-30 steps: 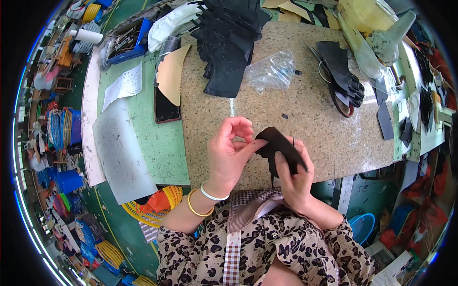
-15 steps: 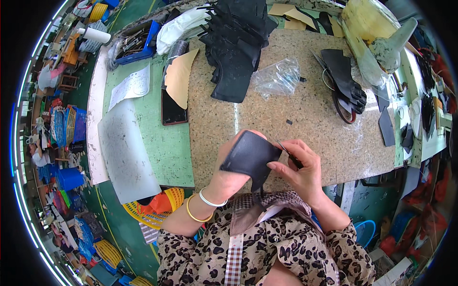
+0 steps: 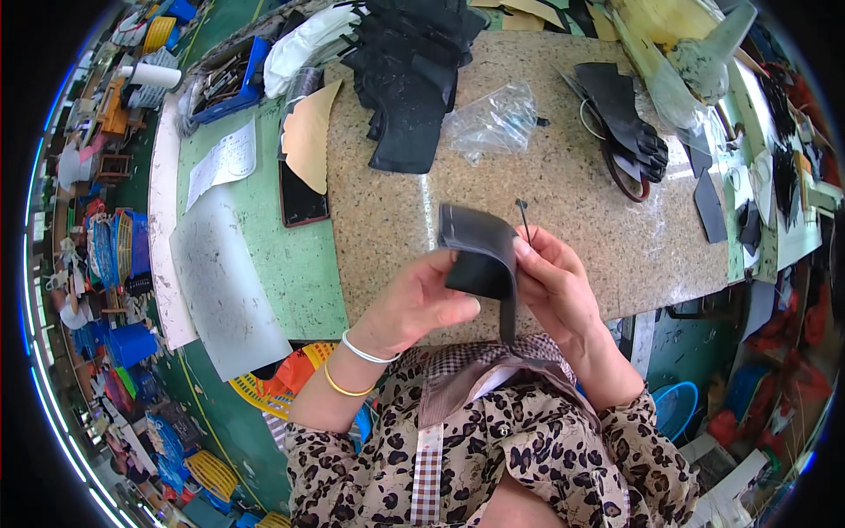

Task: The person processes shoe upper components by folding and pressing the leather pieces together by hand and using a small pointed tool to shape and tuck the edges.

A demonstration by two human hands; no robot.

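Observation:
A curved piece of black leather [image 3: 480,236], with a narrow strip hanging down, is held over the near edge of the table. My left hand [image 3: 421,297] grips it from the left, thumb in front and fingertips partly hidden behind it. On the other side my right hand [image 3: 561,283] pinches the leather's right edge. A thin dark tool [image 3: 525,220] also sticks up from the right hand's fingers; its kind is hard to make out. Beyond the hands, a crumpled clear plastic bag [image 3: 493,121] lies on the speckled tabletop [image 3: 387,255].
Stacked black leather pieces [image 3: 405,97] lie at the far middle. Scissors [image 3: 635,187] sit partly under black pieces at right. At left are a phone [image 3: 304,204] beneath a tan pattern piece [image 3: 310,132], a grey sheet [image 3: 227,286] and a blue tray [image 3: 231,84] of tools.
The leather has been turned and bent, now showing its underside. My left hand has shifted from behind it to its lower left. The right hand's tool now points upward.

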